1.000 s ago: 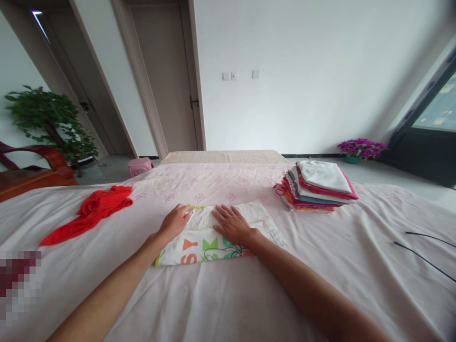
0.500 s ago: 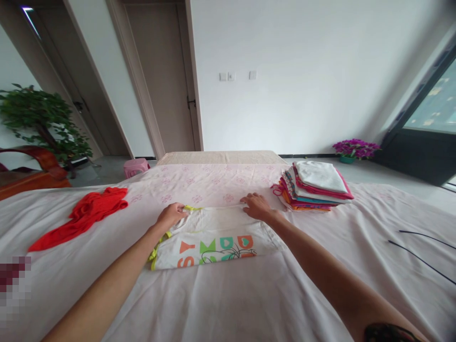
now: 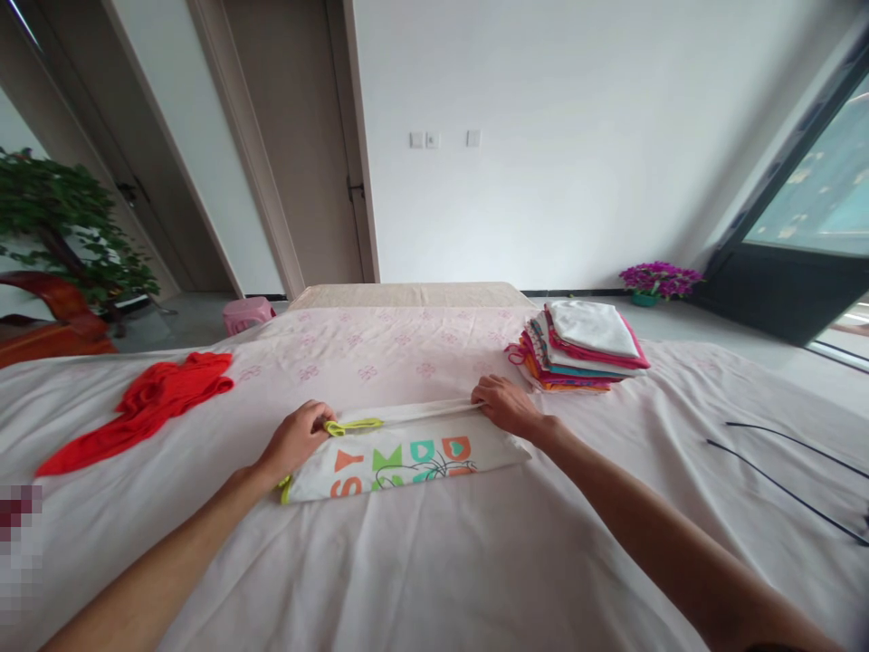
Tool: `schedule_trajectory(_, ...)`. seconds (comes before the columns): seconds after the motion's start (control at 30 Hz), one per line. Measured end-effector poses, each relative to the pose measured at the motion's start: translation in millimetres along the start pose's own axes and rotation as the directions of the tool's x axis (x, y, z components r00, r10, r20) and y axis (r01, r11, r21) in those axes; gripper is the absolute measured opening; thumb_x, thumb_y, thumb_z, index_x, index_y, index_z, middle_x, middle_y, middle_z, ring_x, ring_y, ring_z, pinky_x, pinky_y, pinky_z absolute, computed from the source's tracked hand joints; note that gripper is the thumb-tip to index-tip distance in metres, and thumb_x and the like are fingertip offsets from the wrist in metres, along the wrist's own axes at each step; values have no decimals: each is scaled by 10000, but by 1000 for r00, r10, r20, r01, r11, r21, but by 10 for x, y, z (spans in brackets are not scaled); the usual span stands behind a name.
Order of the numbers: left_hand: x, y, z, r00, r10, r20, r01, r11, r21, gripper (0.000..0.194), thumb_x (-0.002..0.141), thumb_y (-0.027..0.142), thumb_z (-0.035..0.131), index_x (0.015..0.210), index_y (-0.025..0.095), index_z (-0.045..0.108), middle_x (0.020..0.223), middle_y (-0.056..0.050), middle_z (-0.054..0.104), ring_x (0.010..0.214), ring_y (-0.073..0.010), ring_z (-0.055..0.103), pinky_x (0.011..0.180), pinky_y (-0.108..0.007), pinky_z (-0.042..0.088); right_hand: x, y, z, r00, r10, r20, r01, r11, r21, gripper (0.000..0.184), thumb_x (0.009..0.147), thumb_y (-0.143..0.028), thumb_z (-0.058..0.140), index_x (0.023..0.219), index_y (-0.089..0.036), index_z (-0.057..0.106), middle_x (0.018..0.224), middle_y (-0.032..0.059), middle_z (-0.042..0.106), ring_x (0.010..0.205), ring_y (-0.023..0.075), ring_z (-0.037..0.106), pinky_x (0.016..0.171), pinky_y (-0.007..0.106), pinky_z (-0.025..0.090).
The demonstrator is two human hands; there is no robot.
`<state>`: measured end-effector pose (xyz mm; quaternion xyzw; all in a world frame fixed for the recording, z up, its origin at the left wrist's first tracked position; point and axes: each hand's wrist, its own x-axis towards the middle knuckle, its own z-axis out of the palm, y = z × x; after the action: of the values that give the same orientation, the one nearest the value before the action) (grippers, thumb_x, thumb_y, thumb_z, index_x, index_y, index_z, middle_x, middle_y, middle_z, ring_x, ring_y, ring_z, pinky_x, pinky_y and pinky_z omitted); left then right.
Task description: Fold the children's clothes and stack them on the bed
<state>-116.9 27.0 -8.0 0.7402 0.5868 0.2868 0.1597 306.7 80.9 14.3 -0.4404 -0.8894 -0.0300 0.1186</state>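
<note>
A white shirt (image 3: 414, 462) with yellow-green trim and coloured letters lies folded lengthwise on the sheet in front of me. My left hand (image 3: 302, 433) pinches its far edge at the left, by the yellow trim. At the right end of that edge, my right hand (image 3: 508, 404) is closed on the fabric. Between the hands the far edge is lifted slightly and stretched toward me. The fingertips of both hands are partly hidden.
A stack of folded clothes (image 3: 580, 349) stands beyond my right hand. A red garment (image 3: 153, 398) lies crumpled at the left. Two dark thin cords (image 3: 780, 484) rest on the sheet (image 3: 434, 570) at the right. A pink stool (image 3: 248, 314) stands on the floor behind.
Both hands have taken the shirt's far edge and drawn it toward me, making the folded shirt narrower. My right hand, spread before, is now closed on the cloth. The view has shifted slightly right.
</note>
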Motion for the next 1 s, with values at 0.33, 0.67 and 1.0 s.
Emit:
schedule_trajectory(0.33,-55,-51,-94,999,1,47,-11,981,195,313,747,67,386,847,230,635,1000,-28,641,949,-175,620,862,-283,470,-222,-19,-111,999,30,25,-31,999,25,414,711,-19,496,979,-217,740,972,54,686,958,204,578,887,315,403)
schedule_trajectory(0.67,46,598,277,958,278,73,-286,897,336,340,934,244,394,1161,210,645,1227,-73,662,1171,-203,579,1055,-352,411,72,-811,154,999,29,-28,-28,999,40,530,1001,-342,349,1482,-125,400,1523,131,414,1429,262,321,1172,431,231)
schedule_trajectory(1.0,-371,257,424,959,256,123,-279,762,584,558,960,465,410,1457,213,451,1533,-117,416,1431,-305,332,1141,-493,298,-463,-497,259,941,270,203,-262,963,-65,651,1013,-493,232,1559,-139,230,1621,110,165,1501,244,127,1197,461,133)
